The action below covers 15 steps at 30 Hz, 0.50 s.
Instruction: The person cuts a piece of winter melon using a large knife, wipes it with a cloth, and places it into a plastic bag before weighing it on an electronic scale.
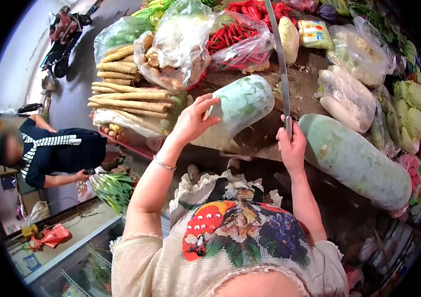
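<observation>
A cut length of winter melon [247, 101], pale green with a powdery skin, lies on the wooden stall top in front of me. My left hand [194, 120] grips its left end, fingers curved over the skin and thumb apart from them. In my right hand [293, 147] is the handle of a long, narrow knife [282, 64]. Its blade points away from me, just right of the cut melon and apart from it. Beside my right hand lies a much longer winter melon [356, 161], slanting along the stall's near edge.
Long yams [131, 101] are stacked at left, near bagged red chillies [232, 39]. White radishes [346, 106] and cabbages [413, 106] lie at right. Another person [62, 148] stands at left near green onions [114, 190]. A parked scooter [64, 42] is behind.
</observation>
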### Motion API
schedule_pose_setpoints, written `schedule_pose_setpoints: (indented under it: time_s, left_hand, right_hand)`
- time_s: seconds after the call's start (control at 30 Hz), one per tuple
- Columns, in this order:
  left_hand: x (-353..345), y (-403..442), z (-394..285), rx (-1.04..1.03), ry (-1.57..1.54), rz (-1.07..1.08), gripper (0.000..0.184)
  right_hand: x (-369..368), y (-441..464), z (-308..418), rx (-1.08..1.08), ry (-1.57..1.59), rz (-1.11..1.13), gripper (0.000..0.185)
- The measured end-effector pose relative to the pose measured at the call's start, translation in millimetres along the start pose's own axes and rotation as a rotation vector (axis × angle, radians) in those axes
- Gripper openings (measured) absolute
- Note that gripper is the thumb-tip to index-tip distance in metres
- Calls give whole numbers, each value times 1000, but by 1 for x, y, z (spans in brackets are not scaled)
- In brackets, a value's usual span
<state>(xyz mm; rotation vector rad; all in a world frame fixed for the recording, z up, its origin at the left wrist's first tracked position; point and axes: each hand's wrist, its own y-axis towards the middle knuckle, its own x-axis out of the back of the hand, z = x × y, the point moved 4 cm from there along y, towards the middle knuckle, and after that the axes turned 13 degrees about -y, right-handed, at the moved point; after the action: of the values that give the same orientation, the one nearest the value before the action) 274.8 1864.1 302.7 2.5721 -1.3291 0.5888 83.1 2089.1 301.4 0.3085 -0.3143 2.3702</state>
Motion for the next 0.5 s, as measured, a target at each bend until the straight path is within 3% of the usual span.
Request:
schedule_pose_setpoints:
  time_s: [0.13,0.2,0.5]
  left_hand:
    - [2,-8,-12,95,23,76,54]
    - [-5,-10,-10,-41,94,73,54]
    - [-36,-8,-31,-75,171,150,55]
  right_hand:
    - [-2,-5,6,31,27,-2,25]
    - [-3,-20,-1,7,24,27,24]
    - [-1,-85,-33,-150,53,128,23]
